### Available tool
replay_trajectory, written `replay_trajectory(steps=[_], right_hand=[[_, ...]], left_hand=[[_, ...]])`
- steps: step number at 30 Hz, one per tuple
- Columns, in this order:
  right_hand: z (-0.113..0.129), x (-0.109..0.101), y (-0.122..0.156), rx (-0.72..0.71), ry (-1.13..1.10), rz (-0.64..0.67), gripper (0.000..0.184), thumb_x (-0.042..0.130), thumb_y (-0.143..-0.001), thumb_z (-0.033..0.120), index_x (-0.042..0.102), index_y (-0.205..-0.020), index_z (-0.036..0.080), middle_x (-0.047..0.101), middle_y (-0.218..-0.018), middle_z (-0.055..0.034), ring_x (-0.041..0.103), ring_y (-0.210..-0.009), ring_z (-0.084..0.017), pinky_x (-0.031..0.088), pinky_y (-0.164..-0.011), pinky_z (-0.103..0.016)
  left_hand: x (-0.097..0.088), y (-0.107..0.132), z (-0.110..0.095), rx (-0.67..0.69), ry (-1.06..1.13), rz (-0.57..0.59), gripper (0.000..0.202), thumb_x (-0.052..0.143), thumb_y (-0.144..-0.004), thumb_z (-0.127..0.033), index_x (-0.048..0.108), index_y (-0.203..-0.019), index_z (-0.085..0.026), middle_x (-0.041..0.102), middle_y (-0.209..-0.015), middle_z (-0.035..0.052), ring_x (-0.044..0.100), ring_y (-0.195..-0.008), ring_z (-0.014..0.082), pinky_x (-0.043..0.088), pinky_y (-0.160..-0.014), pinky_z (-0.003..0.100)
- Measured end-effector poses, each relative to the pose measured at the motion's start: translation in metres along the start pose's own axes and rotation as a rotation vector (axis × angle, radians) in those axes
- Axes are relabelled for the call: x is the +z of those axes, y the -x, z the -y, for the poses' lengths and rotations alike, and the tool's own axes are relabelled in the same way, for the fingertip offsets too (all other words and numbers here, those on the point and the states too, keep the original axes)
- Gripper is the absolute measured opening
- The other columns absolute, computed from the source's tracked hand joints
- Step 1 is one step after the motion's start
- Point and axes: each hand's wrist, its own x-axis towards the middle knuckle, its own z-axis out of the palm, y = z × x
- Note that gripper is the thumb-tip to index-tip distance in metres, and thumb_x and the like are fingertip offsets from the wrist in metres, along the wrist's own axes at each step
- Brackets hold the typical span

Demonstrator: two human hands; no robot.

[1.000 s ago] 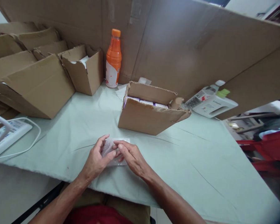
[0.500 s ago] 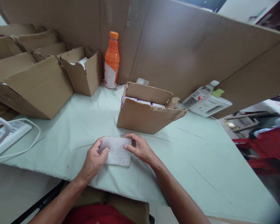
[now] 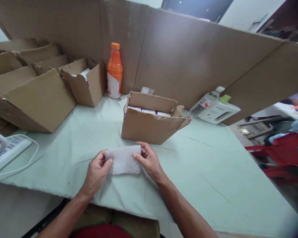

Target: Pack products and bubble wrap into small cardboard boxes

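Between my two hands is a whitish, see-through piece of bubble wrap (image 3: 124,160), roughly rectangular, held just above the table near its front edge. My left hand (image 3: 97,170) pinches its left end, thumb on top and fingers behind. At the right end, the thumb and fingers of my right hand (image 3: 149,160) grip the upper corner. Whether anything lies inside the wrap cannot be made out. Right behind it stands an open cardboard box (image 3: 145,127) with several white and purple packs (image 3: 149,111) in a row.
Several cardboard bins (image 3: 37,99) fill the left side. An orange bottle (image 3: 115,71) stands by the cardboard wall (image 3: 188,56). Back right are a clear bottle (image 3: 203,104) and a white jug (image 3: 218,112). A power strip (image 3: 10,152) with its cable lies front left on the green tablecloth (image 3: 213,172).
The bubble wrap has been lifted slightly and tilted, and both hands have moved a little apart along it. My right hand now grips its corner more firmly. The view has shifted slightly.
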Motion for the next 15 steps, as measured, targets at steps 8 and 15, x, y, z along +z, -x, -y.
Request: replay_trajectory(steps=[8,15], right_hand=[[-0.003,-0.002,0.002,-0.006,-0.087,-0.055,0.048,0.079,-0.073,0.041,0.058,-0.11,0.019,0.067,-0.084,-0.0009,0.061,-0.074,-0.015,0.046,-0.07,-0.028],[0.002,-0.012,-0.002,-0.021,-0.105,-0.166,0.042,0.075,-0.075,0.042,0.06,-0.107,0.018,0.066,-0.076,0.0004,0.06,-0.068,-0.014,0.046,-0.067,-0.028]], left_hand=[[0.004,-0.001,-0.003,-0.043,0.057,-0.012,0.028,0.069,-0.069,-0.036,0.066,-0.089,-0.016,0.069,-0.077,0.0013,0.062,-0.071,0.0162,0.05,-0.065,0.024],[-0.013,-0.01,-0.028,-0.069,0.098,-0.038,0.034,0.077,-0.065,-0.038,0.068,-0.089,-0.015,0.07,-0.077,0.0009,0.06,-0.069,0.0141,0.047,-0.062,0.021]])
